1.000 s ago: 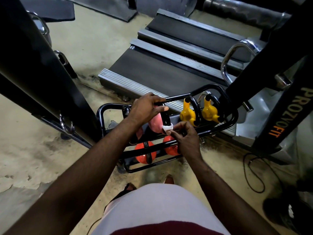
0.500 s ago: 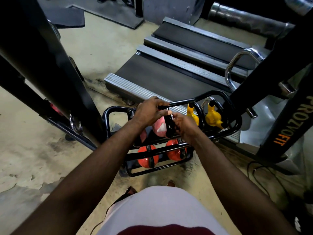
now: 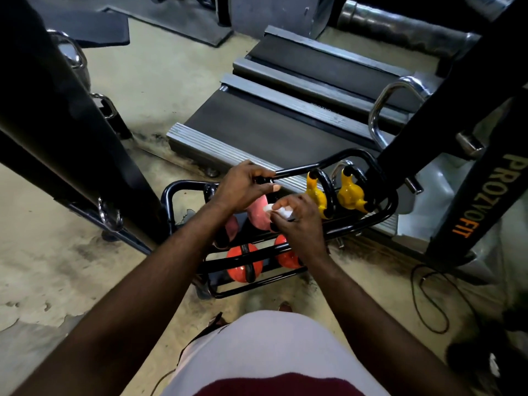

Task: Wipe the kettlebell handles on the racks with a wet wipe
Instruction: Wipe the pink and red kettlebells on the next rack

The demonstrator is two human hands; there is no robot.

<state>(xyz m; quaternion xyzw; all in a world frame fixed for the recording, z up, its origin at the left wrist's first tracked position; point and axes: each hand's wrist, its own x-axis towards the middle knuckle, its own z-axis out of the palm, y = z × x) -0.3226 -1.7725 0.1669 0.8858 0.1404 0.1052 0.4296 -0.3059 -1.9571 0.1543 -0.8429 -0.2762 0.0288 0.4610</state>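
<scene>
Concrete gym floor point(image 3: 143, 90), black rack point(image 3: 357, 227) beside treadmill point(image 3: 257, 124); left hand point(image 3: 243, 187) fingers curled round top bar point(image 3: 300, 170); right hand point(image 3: 300, 220) pinches wet wipe point(image 3: 281, 211) just beside pink kettlebell point(image 3: 258, 217), upper tier

Only one wording can be read: "PROZVOFIT", printed lengthwise on the black upright post point(image 3: 483, 201) of a gym machine. The post stands at about 3 o'clock from the kettlebell rack point(image 3: 303, 170). The letters run from the top of the post downward (turned sideways to the viewer). "PROZVO" is in pale cream capitals, and "FIT" follows in orange, lower and nearer the floor.
</scene>
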